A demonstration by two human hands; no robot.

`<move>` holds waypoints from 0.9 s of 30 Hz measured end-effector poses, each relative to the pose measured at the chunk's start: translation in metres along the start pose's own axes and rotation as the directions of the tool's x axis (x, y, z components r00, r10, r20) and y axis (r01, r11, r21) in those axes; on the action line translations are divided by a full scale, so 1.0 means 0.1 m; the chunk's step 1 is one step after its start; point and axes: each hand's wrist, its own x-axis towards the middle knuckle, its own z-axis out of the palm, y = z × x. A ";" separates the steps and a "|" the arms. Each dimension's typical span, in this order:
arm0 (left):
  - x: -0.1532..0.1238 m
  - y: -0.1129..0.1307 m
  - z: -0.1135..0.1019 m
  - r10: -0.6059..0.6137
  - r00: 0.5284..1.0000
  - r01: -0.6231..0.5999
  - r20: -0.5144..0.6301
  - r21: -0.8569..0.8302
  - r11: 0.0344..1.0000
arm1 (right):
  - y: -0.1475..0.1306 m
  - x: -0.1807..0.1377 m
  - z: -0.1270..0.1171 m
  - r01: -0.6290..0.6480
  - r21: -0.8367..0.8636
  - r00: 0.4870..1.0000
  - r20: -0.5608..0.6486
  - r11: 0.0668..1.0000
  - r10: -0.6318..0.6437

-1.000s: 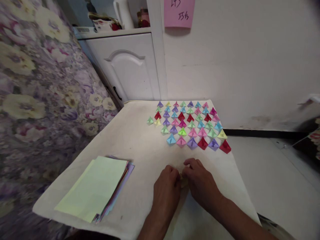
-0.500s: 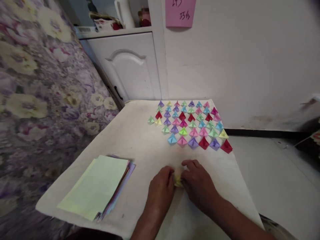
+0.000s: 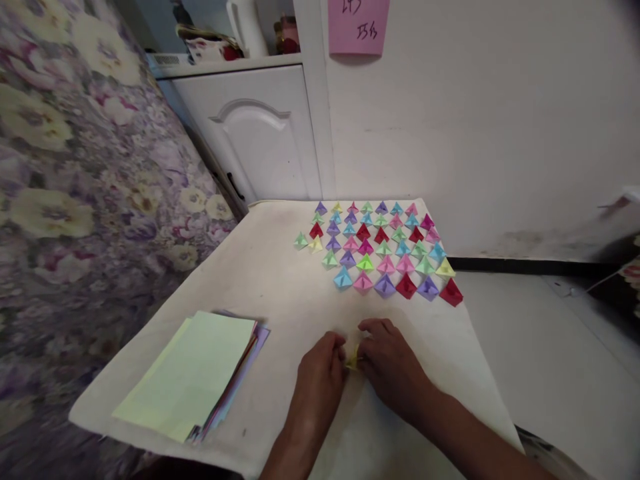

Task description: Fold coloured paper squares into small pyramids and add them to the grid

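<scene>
Between my two hands is a small piece of folded yellow paper [image 3: 352,361], low over the near part of the table and mostly covered by fingers. My left hand [image 3: 323,367] pinches its left side with thumb and fingers. On the other side my right hand [image 3: 390,360] grips the paper, its index finger bent above. Beyond the hands, several rows of small folded paper pieces [image 3: 385,286] in purple, pink, red, green, blue and yellow stand on the table.
A stack of coloured paper sheets [image 3: 190,373], pale green on top, lies at the left on the cream-covered table [image 3: 240,267]. A floral curtain [image 3: 100,200] hangs at the left. Behind are a white cabinet [image 3: 260,133] and a wall with a pink note [image 3: 357,27].
The yellow paper shows a little less between my fingers, and my right hand has shifted slightly left. The view has moved a touch. The rows and the stack are unchanged.
</scene>
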 end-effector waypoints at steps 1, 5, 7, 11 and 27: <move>-0.01 0.00 0.00 0.001 1.000 -0.001 0.002 -0.006 1.000 | -0.01 0.00 0.00 0.001 0.011 1.000 -0.002 1.000 -0.001; -0.03 0.02 -0.01 -0.010 1.000 0.011 0.017 -0.049 0.999 | -0.02 0.02 0.04 0.013 0.011 1.000 0.000 1.000 -0.013; -0.04 0.02 -0.01 -0.015 1.000 0.017 0.023 -0.067 0.998 | -0.02 0.03 0.06 0.009 0.007 1.000 0.000 1.000 -0.009; -0.04 0.02 -0.02 -0.006 1.000 0.008 0.028 -0.047 0.999 | -0.03 0.03 0.04 -0.004 0.005 1.000 0.005 1.000 0.004; -0.05 0.03 -0.03 0.011 1.000 -0.015 0.023 0.163 0.987 | -0.03 0.05 0.02 -0.062 0.045 0.998 0.023 0.997 0.061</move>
